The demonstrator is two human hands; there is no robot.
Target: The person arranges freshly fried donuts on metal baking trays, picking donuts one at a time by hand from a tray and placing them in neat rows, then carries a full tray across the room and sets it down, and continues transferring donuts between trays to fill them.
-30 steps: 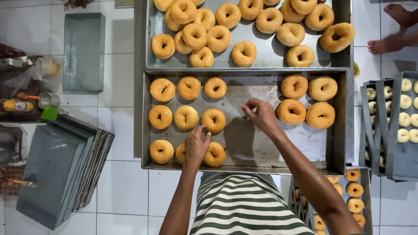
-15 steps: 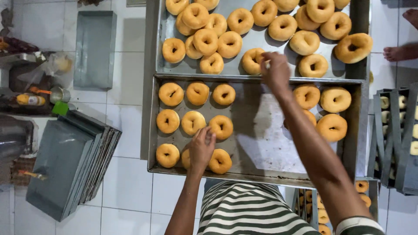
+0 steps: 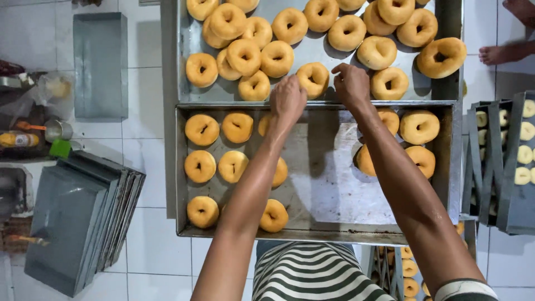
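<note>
Two metal trays lie end to end on a white tiled floor. The far tray (image 3: 184, 67) holds a loose heap of several golden ring doughnuts. In the near tray (image 3: 334, 200), doughnuts sit in rows at the left and in a small group at the right. My left hand (image 3: 288, 99) reaches over the shared rim, its fingers curled at the left edge of one doughnut (image 3: 313, 79); its grip is hidden. My right hand (image 3: 351, 83) is at that doughnut's right edge, fingertips touching it, with another doughnut (image 3: 388, 83) just to its right.
A stack of empty grey trays (image 3: 78, 223) leans at the left, with one single empty tray (image 3: 100, 64) beyond it. Racks of pale raw dough rings (image 3: 515, 156) stand at the right. Another person's bare feet (image 3: 504, 53) are at the top right. More doughnuts (image 3: 409, 267) lie below the near tray.
My left hand left the near tray's bottom row and reached up to the far tray. My right hand moved from the near tray's middle to the same doughnut.
</note>
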